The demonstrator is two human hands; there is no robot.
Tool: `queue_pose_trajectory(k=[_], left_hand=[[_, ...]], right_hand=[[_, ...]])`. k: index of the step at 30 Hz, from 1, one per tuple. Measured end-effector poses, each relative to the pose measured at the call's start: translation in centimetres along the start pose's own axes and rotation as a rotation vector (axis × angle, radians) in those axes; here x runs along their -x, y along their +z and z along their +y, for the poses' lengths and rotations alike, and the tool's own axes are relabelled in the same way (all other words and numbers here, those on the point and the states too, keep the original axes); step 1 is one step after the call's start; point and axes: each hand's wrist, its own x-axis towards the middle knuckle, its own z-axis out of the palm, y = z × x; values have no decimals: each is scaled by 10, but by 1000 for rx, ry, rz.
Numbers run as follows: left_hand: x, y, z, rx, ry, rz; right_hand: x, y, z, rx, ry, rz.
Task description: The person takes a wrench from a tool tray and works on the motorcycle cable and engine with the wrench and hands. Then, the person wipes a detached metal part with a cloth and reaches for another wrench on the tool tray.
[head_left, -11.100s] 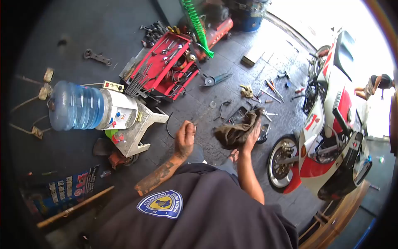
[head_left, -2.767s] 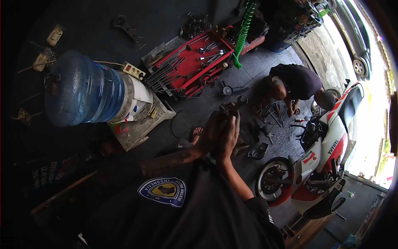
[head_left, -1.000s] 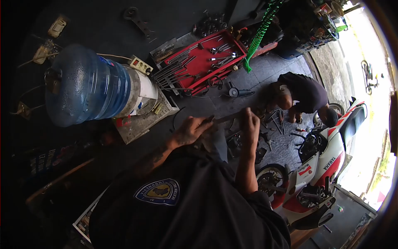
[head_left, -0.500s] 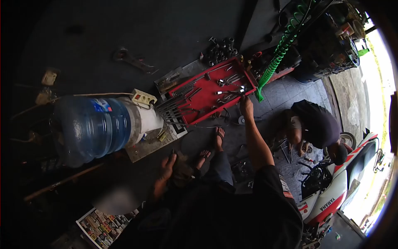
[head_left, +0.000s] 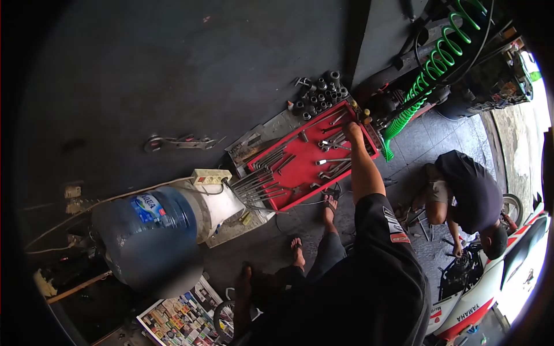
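Observation:
My right hand (head_left: 353, 134) reaches into the far right end of a red tool tray (head_left: 297, 164). Its fingers look curled down among the tools there; whatever they hold is hidden. Close by lie several wrenches (head_left: 333, 143) on the tray floor. Long T-handle tools (head_left: 254, 187) hang in a row along the left end. Against the dark clothing, my left hand (head_left: 244, 282) hangs low in deep shadow, and its fingers do not show clearly.
Several sockets (head_left: 323, 95) stand behind the tray. A large blue water bottle (head_left: 167, 210) and a power strip (head_left: 210, 177) are at left. A green coiled hose (head_left: 424, 81) hangs at right. Another person (head_left: 470, 184) crouches beside a white-and-red motorcycle (head_left: 473, 303).
My right hand has moved from the tray's near right corner deeper inside, toward its far side. My left hand has dropped lower into shadow. The camera view has shifted.

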Motion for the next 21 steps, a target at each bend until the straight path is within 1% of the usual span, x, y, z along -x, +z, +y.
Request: queue_pose_trajectory(k=[1,2,4,6,7,9,10,12,13,14,16,17,19,21], left_hand=[[-1,4,4,-11,1,2],[-1,7,6,-16,8,-11],[-4,11,16,-40,22,-22],[-3,11,26,-55,-53,-35],[-7,11,23,-64,-56,-30],[-10,12,15,43,73,-2],[-8,12,11,39,65,1],[-6,13,30,21,-4,37],[-8,14,34,22,-11,36],[-9,16,35,64,11,27],[-9,22,41,117,23,16],[-10,23,46,107,28,11],[-9,26,46,98,29,-3],[-12,30,46,154,-25,-21]], right_hand=[[8,-4,-2,-68,112,97],[18,-5,-10,-78,117,94],[29,-3,-23,-256,281,396],[36,0,-34,-299,297,422],[35,5,-35,-311,322,469],[35,15,-37,-320,335,556],[36,18,-37,-319,337,547],[49,14,-44,-352,343,593],[49,18,-40,-345,331,636],[53,19,-37,-336,331,633],[69,16,-32,-407,277,711],[68,23,-19,-399,206,757],[78,23,-7,-327,211,667],[85,22,-6,-289,243,625]])
